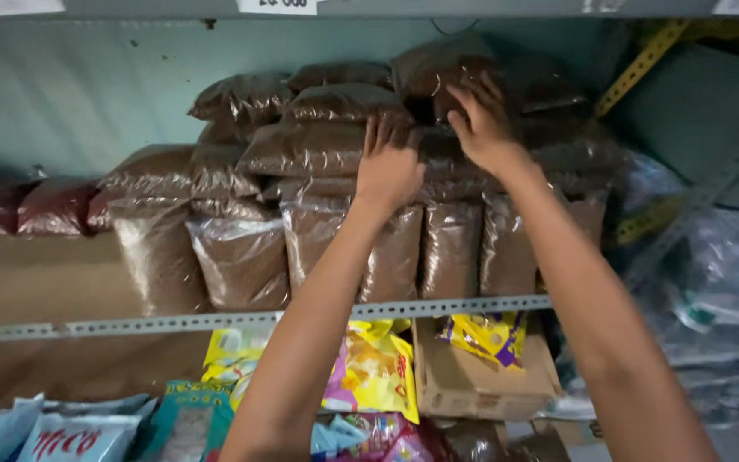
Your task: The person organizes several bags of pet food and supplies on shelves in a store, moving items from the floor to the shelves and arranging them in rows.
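Fingers [384, 130] of both hands pressing stacked brown bags [327, 145] (clear plastic).

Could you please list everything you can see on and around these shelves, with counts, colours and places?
clear bags of brown pellets: a dozen or more, stacked on the upper shelf
reddish bags: two or three, far left
metal shelf rail: one, grey, across the middle
yellow packets: several, lower shelf
cardboard box: one, brown, lower shelf
blue-white bags: several, bottom left
left hand: flat on the stack
right hand: on the top bag
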